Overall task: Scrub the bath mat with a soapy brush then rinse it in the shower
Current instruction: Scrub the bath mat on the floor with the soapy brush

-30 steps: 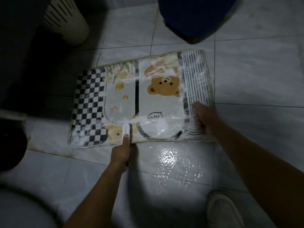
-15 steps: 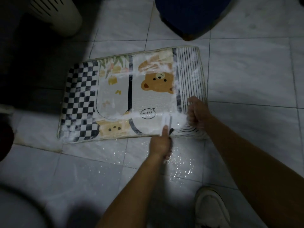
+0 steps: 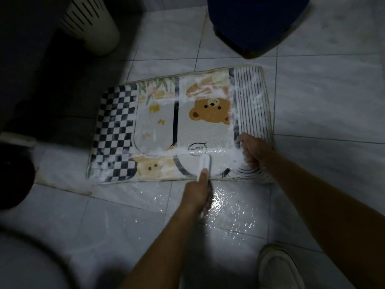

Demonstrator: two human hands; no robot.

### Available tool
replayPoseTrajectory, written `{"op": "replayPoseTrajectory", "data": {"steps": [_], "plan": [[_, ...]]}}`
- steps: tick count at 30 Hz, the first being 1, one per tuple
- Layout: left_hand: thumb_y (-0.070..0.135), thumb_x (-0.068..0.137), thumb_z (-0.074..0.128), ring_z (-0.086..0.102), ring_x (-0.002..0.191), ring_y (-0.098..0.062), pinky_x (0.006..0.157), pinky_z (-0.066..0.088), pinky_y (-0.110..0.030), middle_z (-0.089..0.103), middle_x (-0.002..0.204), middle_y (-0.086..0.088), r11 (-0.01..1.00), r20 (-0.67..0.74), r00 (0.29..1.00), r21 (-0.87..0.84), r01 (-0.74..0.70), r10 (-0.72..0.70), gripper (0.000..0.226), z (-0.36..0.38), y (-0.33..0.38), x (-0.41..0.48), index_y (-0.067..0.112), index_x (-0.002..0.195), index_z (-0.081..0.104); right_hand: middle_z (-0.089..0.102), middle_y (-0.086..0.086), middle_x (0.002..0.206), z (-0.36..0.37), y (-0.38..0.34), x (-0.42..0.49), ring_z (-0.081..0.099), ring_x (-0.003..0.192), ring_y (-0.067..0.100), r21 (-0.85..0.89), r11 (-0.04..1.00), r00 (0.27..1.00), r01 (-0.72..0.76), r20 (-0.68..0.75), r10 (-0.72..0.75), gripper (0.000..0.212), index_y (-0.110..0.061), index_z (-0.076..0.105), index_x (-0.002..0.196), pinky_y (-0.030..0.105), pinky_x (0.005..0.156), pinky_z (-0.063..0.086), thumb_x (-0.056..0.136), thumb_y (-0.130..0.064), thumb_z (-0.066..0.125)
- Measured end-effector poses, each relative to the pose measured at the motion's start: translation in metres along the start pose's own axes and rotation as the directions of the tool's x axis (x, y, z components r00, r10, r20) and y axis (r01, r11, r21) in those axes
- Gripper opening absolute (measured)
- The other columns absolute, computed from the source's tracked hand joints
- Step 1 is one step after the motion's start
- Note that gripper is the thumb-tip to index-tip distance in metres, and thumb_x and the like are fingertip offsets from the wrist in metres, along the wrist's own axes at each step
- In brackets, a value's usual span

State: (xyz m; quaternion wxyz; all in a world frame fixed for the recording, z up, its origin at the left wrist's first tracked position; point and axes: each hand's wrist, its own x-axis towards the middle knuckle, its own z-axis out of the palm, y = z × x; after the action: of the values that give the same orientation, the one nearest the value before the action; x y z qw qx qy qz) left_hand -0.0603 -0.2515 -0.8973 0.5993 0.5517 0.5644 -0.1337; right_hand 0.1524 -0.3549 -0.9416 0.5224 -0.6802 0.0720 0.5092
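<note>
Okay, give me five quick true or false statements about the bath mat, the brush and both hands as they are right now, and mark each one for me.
1. The left hand holds a white brush against the bath mat. True.
2. The right hand is raised clear of the mat. False: it rests on the mat's striped end.
3. A brown bear face is printed on the mat. True.
4. The checkered section lies under the right hand. False: it is at the opposite end, away from both hands.
5. The floor tiles beside the left hand are dry. False: they glisten with water.
</note>
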Motion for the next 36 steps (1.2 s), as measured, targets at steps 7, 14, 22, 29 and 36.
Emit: {"op": "replayPoseTrajectory", "data": {"steps": [7,14,22,29,36], "plan": [[0.079,0.090,0.047,0.071,0.070,-0.022,0.063,0.056,-0.028,0.074,0.080,-0.008,0.966,0.004,0.987,0.203,-0.161,0.164,0.073,0.093,0.005,-0.007,0.010,0.085,0.072,0.017,-0.007,0.044,-0.033,-0.007,-0.007,0.014,0.033,0.012,0.406,0.914,1.000,0.013,0.019,-0.023,0.061,-0.029,0.026,0.046,0.014,0.039,0.015,0.103,-0.044,0.043],[0.077,0.092,0.045,0.055,0.049,-0.021,0.052,0.047,-0.030,0.063,0.066,-0.009,0.999,-0.032,0.999,0.007,-0.031,0.031,0.078,0.060,0.015,0.006,0.002,0.094,0.068,0.020,-0.006,0.044,-0.034,0.000,-0.009,0.019,0.034,0.014,0.416,0.909,1.000,0.010,0.007,-0.015,0.059,-0.028,0.029,0.049,0.017,0.037,0.021,0.103,-0.043,0.045],[0.074,0.094,0.047,0.066,0.078,-0.024,0.073,0.059,-0.038,0.070,0.089,-0.011,0.997,-0.179,0.982,0.058,-0.058,0.067,0.068,0.028,0.005,0.017,0.009,0.091,0.066,0.026,-0.003,0.047,-0.020,0.002,-0.011,0.021,0.035,0.013,0.158,0.984,0.994,0.078,-0.086,-0.065,0.051,-0.027,0.032,0.055,0.017,0.042,0.022,0.101,-0.041,0.050],[0.076,0.093,0.044,0.063,0.080,-0.016,0.077,0.054,-0.031,0.068,0.092,-0.003,0.981,-0.095,0.991,0.178,-0.077,0.095,0.066,0.034,0.008,0.001,0.013,0.093,0.065,0.027,-0.005,0.045,-0.013,-0.007,-0.009,0.022,0.033,0.013,0.002,1.000,0.997,0.000,-0.076,0.000,0.049,-0.027,0.033,0.057,0.017,0.042,0.020,0.101,-0.042,0.051],[0.078,0.087,0.051,0.062,0.089,-0.022,0.078,0.056,-0.034,0.067,0.109,-0.012,0.997,-0.213,0.977,0.082,0.007,0.010,0.084,-0.063,-0.013,0.021,0.002,0.121,0.061,0.032,0.000,0.051,-0.005,-0.008,-0.009,0.028,0.035,0.015,-0.120,0.993,0.989,0.011,-0.148,-0.029,0.040,-0.024,0.039,0.062,0.019,0.043,0.025,0.095,-0.039,0.055]]}}
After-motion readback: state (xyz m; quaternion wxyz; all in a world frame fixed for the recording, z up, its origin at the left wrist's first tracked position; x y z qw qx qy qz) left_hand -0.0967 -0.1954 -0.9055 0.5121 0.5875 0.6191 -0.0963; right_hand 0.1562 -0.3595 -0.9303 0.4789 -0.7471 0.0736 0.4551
